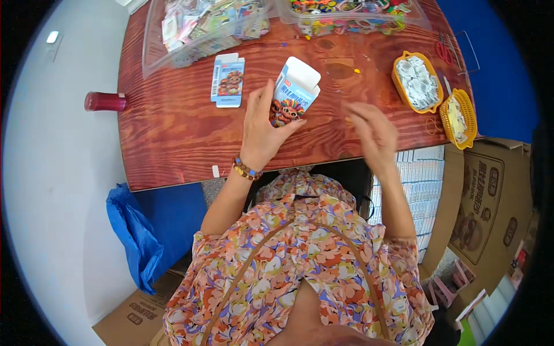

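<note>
Head view, held box (296, 91), reddish wood-grain table (173, 135), pale wall (52, 155)

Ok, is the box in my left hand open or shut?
Open: the blue box your left hand holds has its white flap sticking out.

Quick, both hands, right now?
Left hand: holding a light-blue box, top flap up.
Right hand: fingers blurred; cannot tell whether open or pinching something small.

My bare left hand (264, 128) conceals the lower left portion of the pale-blue printed cardboard box (297, 91). My bare right hand (378, 136) is blurred at the fingers. Two clear plastic bins (154, 45) are cut off above; markings on small white packets (418, 83) are illegible.
</note>
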The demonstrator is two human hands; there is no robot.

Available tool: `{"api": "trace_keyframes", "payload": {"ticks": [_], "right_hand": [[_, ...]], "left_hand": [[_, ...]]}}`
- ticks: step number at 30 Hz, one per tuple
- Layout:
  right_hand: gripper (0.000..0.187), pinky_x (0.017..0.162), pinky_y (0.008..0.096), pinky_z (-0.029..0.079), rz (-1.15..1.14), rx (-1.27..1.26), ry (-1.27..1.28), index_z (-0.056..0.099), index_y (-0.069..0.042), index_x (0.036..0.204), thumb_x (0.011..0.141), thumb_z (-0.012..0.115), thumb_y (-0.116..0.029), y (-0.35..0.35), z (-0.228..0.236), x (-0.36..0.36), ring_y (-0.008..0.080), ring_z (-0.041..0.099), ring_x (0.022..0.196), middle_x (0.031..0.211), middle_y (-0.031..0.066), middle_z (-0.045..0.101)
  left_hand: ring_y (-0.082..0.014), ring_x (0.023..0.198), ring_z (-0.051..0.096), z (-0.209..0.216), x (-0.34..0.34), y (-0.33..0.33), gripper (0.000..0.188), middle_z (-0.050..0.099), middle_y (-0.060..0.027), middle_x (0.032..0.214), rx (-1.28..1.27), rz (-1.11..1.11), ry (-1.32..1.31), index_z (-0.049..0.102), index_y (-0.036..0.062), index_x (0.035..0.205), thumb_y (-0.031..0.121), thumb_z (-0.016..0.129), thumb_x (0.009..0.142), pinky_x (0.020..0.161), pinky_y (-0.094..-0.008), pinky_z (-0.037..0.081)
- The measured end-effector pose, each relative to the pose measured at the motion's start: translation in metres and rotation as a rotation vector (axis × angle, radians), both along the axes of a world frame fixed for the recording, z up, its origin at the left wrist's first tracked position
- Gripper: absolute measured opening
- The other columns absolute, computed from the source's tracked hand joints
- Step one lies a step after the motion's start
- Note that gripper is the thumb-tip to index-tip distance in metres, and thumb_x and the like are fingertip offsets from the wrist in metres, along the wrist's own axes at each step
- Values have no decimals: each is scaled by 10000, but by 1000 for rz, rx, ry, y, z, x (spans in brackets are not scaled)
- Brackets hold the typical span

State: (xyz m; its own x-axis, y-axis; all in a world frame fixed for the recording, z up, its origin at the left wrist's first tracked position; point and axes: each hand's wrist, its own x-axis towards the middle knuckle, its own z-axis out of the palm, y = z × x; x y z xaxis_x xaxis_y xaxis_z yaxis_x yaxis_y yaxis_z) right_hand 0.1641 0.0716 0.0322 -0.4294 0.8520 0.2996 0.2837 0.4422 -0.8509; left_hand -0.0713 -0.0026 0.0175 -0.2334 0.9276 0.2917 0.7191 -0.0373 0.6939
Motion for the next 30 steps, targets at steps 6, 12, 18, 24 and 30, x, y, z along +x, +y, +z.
{"api": "trace_keyframes", "payload": {"ticks": [6,12,18,24,30], "right_hand": [[391,962,353,493,-58,88,198,613,-18,1224,846,715,-20,-8,-16,-51,269,590,1185,1302,165,587],[345,907,274,504,-9,-47,294,613,2,1234,893,653,39,-6,-20,-50,168,602,1101,1242,110,583],[246,851,241,488,157,-374,384,649,11,1176,937,592,32,10,-22,-37,109,592,1009,1146,63,628],[203,850,257,474,269,-289,355,663,16,1136,956,574,-8,16,-21,-35,115,596,993,1101,66,642],[182,838,257,470,333,-266,341,671,14,1106,950,582,-12,21,-19,-32,126,598,970,1050,69,642]], "left_hand": [[-307,1031,597,13,22,2,820,575,-145,1133,24,7,-164,501,4,1368,163,885,661,885,-390,498],[-264,956,630,15,37,3,657,610,-126,1048,-52,46,-269,572,22,1282,144,853,701,818,-373,509],[-144,892,644,9,24,-1,489,643,-76,997,-155,14,-660,620,14,1207,129,815,773,757,-312,519],[-138,896,676,23,25,-6,543,674,-91,1030,-185,-39,-779,516,34,1328,45,747,837,757,-284,555],[-133,963,656,16,19,-10,539,667,-88,1061,-31,-190,-678,458,40,1340,-22,699,862,788,-282,554]]}}
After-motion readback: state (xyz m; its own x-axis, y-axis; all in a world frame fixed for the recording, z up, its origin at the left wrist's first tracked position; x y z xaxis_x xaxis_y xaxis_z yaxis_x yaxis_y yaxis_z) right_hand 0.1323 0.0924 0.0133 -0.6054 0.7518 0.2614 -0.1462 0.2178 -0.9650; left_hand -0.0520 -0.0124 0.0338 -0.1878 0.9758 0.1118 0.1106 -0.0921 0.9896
